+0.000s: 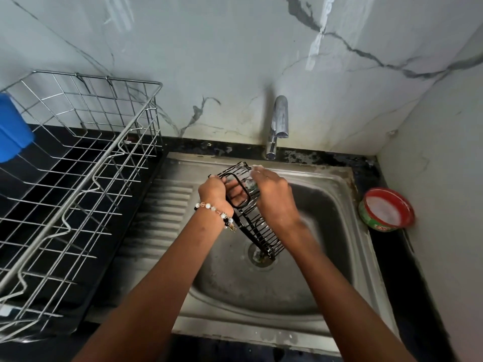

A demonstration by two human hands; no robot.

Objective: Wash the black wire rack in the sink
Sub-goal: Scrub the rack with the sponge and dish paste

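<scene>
The black wire rack [264, 231] stands nearly upright over the steel sink [337, 205], its lower end close to the drain [261, 254]. My left hand [213, 192], with a bead bracelet at the wrist, grips the rack's upper left edge. My right hand [274, 194] presses against the rack's upper right side and seems to hold a small greenish scrubber, mostly hidden under the fingers. The right forearm is blurred.
A chrome tap [279, 121] stands behind the sink; I see no water stream. A round red-rimmed tub of white dish soap [386, 209] sits on the black counter to the right. A steel wire dish rack [78, 178] with a blue container [13, 129] stands at the left.
</scene>
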